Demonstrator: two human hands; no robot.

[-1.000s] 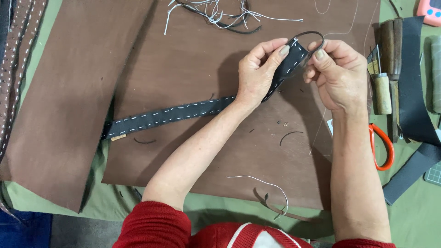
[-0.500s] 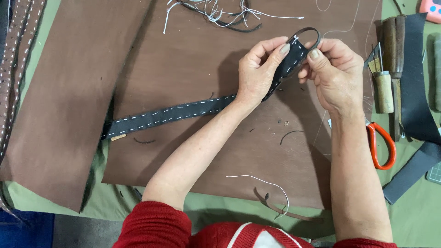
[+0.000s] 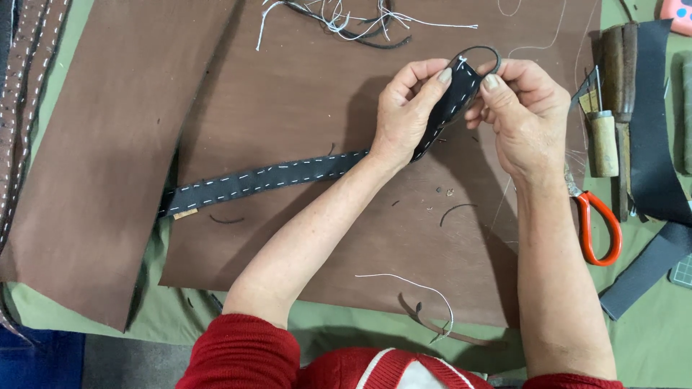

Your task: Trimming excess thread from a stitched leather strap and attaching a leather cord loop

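A long dark grey strap (image 3: 259,179) with white stitching along both edges lies across a brown leather sheet (image 3: 310,86). My left hand (image 3: 408,115) grips the strap near its raised right end, thumb and fingers pinching it. My right hand (image 3: 525,115) pinches the very tip of the same strap, where a thin dark loop (image 3: 483,56) curls over the end. Both hands hold the strap end a little above the sheet. White thread runs off from the tip.
A second brown leather sheet (image 3: 101,144) lies at the left over green cloth (image 3: 649,338). Tangled thread scraps (image 3: 346,18) sit at the top. Orange-handled scissors (image 3: 598,230), wooden-handled tools (image 3: 604,140) and dark straps (image 3: 652,115) lie at the right. A stitched brown strap (image 3: 25,86) runs along the left edge.
Both hands have shifted slightly up and left with the strap end; the right fingers have closed tighter on the tip.
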